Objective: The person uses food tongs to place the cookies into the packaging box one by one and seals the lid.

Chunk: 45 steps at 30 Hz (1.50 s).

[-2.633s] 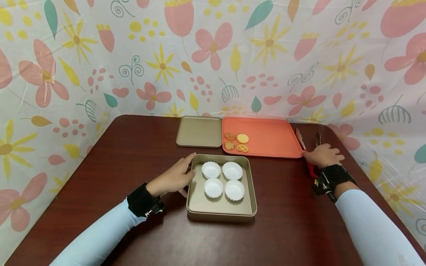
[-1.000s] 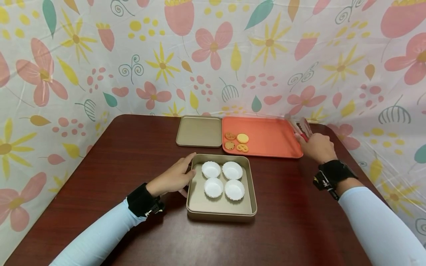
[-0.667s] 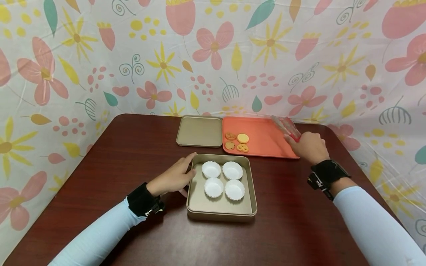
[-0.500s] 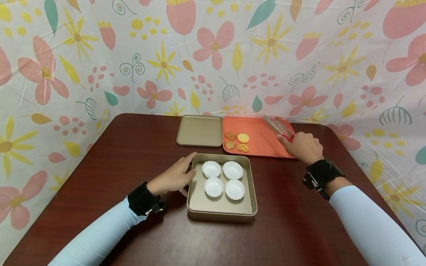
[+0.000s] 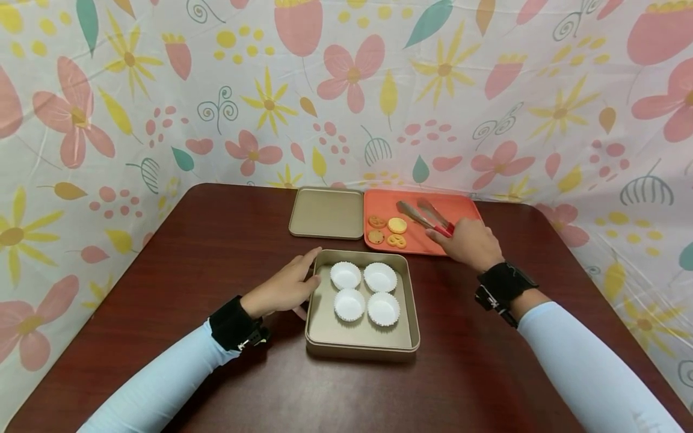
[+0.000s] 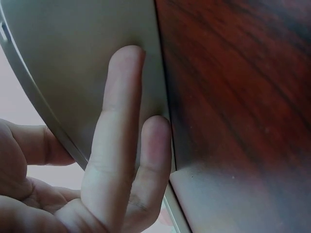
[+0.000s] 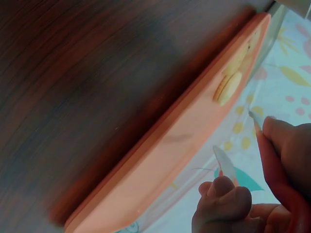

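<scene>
Holding entry: right hand [image 5: 476, 243], gripping one pair of tongs [image 5: 414, 214], its fingers curling round the red handle. The two arms of the tongs are standing apart over the orange tray [image 5: 381, 202], tips pointing away from the person; whether they are touching its surface, one cannot tell. They are looking light and springy, probably stiff along the metal and slick at the tips; the red handle is offering the surest hold.

Left hand [image 5: 284, 287]: resting against the left wall of a square gold tin [image 5: 361, 353], fingers extending nearly straight, thumb lying at the rim, pinching nothing clearly. The tin is probably being rigid and smooth; its upright walls are giving the best purchase.

White fluted cups [image 5: 349, 305], four: sitting in two rows inside the tin, seemingly thin, light and easily crushed; pleated rims are calling for a gentle touch.

Baked pieces, four, lying in the near-left corner of the orange tray: brown pretzel [image 5: 376, 222], yellow round biscuit [image 5: 397, 225], speckled cookie [image 5: 376, 237], pale pretzel [image 5: 397, 241]. All are appearing light and possibly brittle; opposite edges are suiting a soft pinch.

Shallow gold tray [image 5: 327, 213], one: lying just beside the orange tray's left edge, on the dark tabletop [image 5: 233, 222].
</scene>
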Tool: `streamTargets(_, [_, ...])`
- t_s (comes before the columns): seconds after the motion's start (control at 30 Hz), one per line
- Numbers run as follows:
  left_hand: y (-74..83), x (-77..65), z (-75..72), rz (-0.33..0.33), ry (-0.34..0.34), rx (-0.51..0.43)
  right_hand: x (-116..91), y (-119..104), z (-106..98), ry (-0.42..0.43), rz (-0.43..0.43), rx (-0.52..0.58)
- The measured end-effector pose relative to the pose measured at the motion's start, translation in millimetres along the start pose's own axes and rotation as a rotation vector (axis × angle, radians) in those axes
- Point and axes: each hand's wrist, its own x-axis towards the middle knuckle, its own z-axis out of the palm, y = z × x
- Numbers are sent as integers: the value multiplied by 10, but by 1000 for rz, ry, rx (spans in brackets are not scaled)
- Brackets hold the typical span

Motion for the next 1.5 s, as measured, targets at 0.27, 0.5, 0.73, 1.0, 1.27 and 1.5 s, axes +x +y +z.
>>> streamTargets(0.27, [-2, 8, 9, -4, 3, -17, 3, -75, 34, -41, -17, -5])
streamTargets(0.5, [-1, 2, 5, -1, -1, -11, -7, -86, 79, -52, -62, -33])
streamTargets(0.73, [13, 1, -2, 5, -2, 7, -20, -92, 97, -45, -78, -33])
streamTargets(1.0, [26, -7, 4, 0, -2, 4, -16, -92, 121, -51, -85, -33])
streamTargets(1.27, [28, -11, 1, -7, 2, 5, -13, -93, 131, -49, -93, -37])
streamTargets(1.5, [25, -9, 6, -10, 2, -3, -3, -84, 143, -91, -91, -33])
